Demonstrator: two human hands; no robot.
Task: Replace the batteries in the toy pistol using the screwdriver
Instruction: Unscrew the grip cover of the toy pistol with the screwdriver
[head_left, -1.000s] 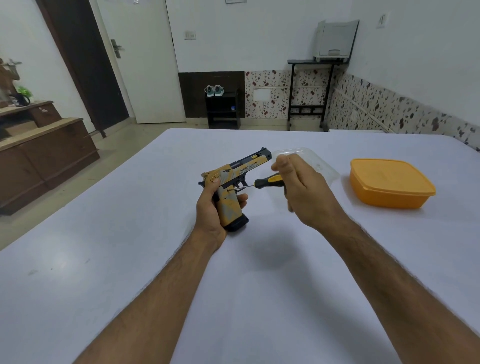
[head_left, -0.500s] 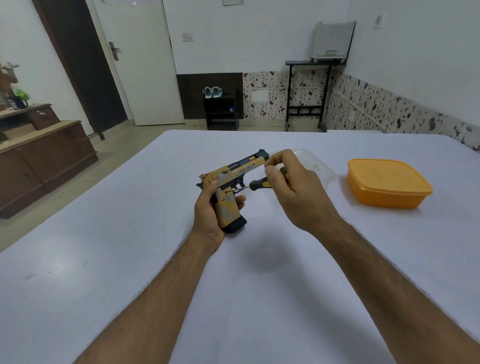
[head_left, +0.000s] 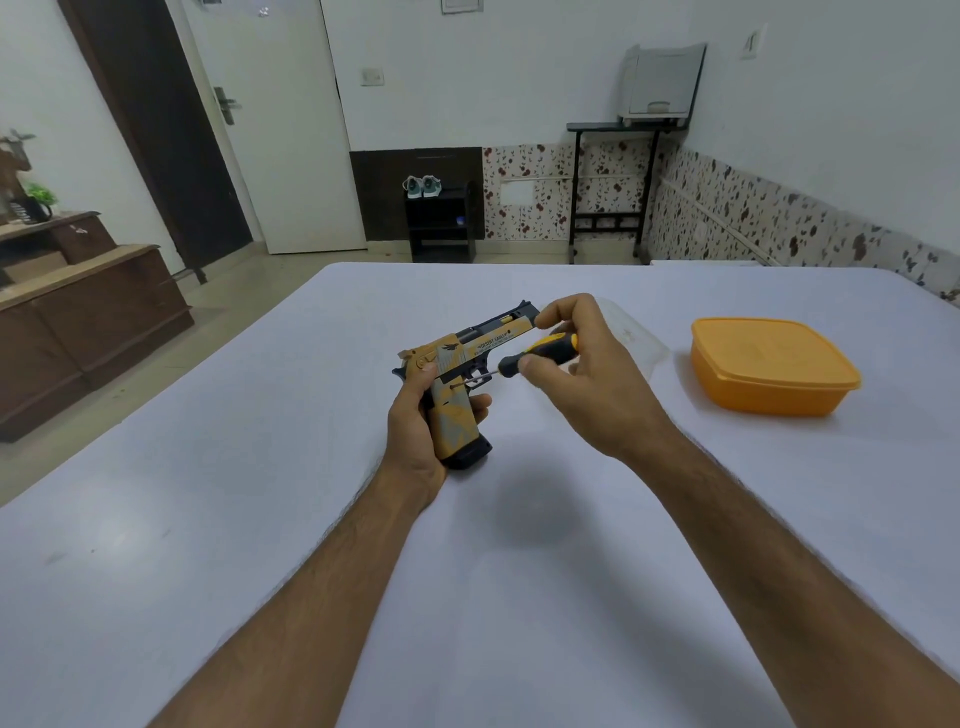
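White-covered table (head_left: 260, 519), orange lidded container (head_left: 774, 366) at right, clear plastic lid (head_left: 636, 332) just beside it.

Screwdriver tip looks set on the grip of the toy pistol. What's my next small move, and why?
Probably turn the screwdriver with the right hand to loosen the screw. Its tip sits at the upper grip of the toy pistol, which the left hand holds steady, and the grip cover looks closed.

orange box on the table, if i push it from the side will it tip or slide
The orange box is low, wide and flat-bottomed, so it would probably slide, not tip. It looks like thin lidded plastic, so likely light; its contents are hidden.
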